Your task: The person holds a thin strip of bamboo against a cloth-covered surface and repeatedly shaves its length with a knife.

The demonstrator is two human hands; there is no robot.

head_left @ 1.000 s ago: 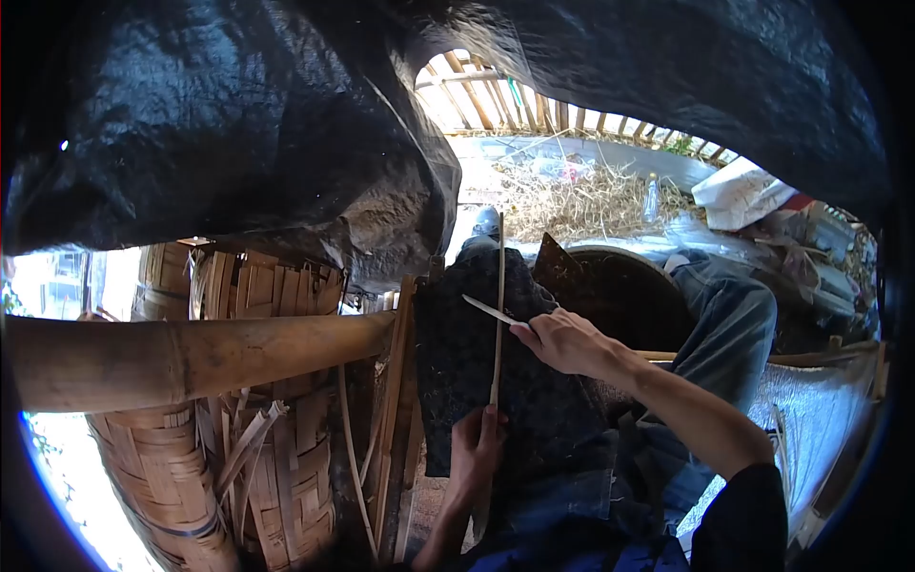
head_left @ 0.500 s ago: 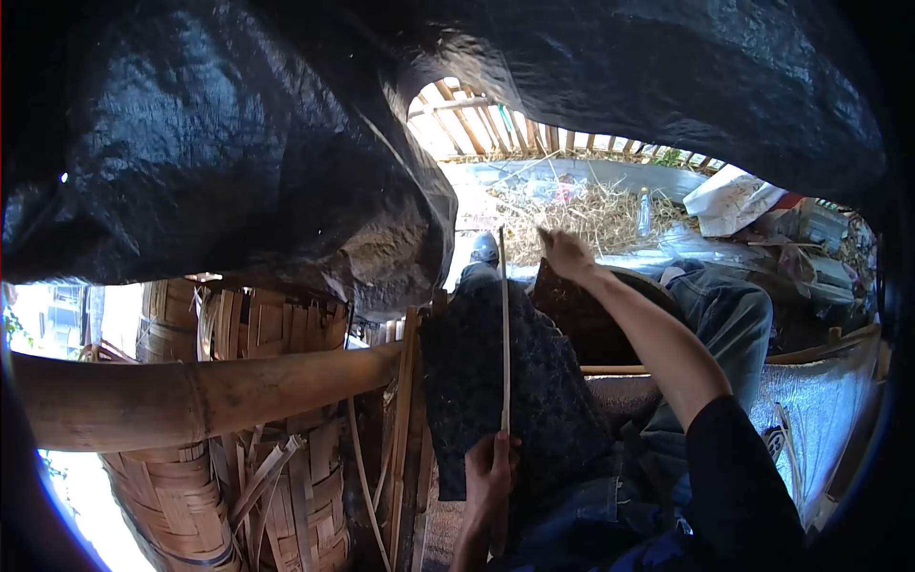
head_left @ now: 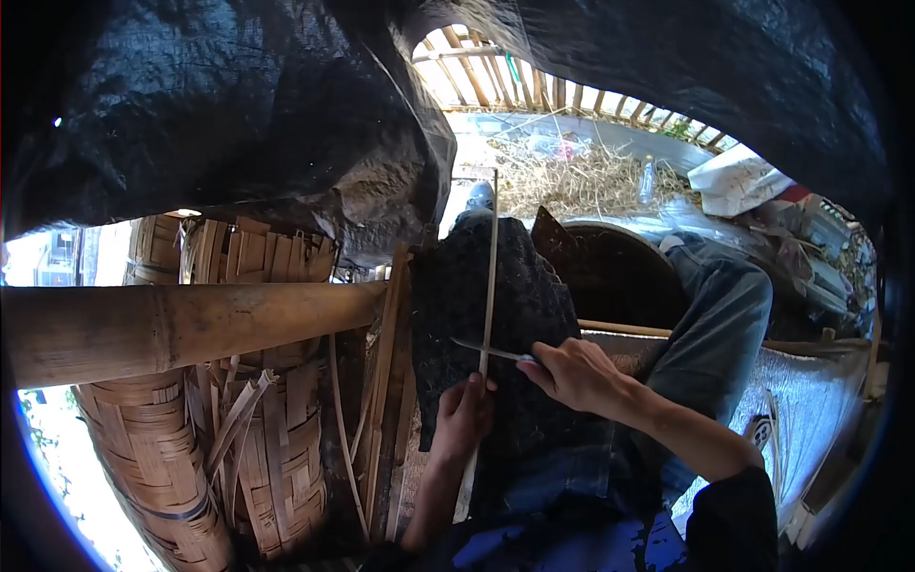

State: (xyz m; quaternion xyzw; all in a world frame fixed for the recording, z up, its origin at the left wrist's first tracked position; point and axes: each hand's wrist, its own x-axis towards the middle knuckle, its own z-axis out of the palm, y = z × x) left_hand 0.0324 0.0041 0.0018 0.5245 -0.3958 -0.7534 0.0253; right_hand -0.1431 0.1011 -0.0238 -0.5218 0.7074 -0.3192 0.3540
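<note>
My left hand (head_left: 464, 415) is closed around the lower part of a long, thin bamboo strip (head_left: 492, 257), which points away from me over a dark patterned cloth (head_left: 448, 296) on my leg. In my right hand (head_left: 579, 377) is a knife (head_left: 510, 356), gripped by its handle. Its thin blade lies across the strip just above my left fingers, with the tip pointing left. The strip's lower end runs on below my left hand towards my body.
A thick bamboo pole (head_left: 191, 329) crosses the left side, with woven bamboo baskets (head_left: 157, 458) behind and below it. Black plastic sheeting (head_left: 229, 124) hangs overhead. Beyond my legs lie straw (head_left: 572, 181), a clear bottle (head_left: 647, 181) and a white sack (head_left: 734, 181).
My right hand has come back from far out in front to beside my left hand, and the knife blade now crosses the strip. My left hand still grips the strip. The view has tilted down.
</note>
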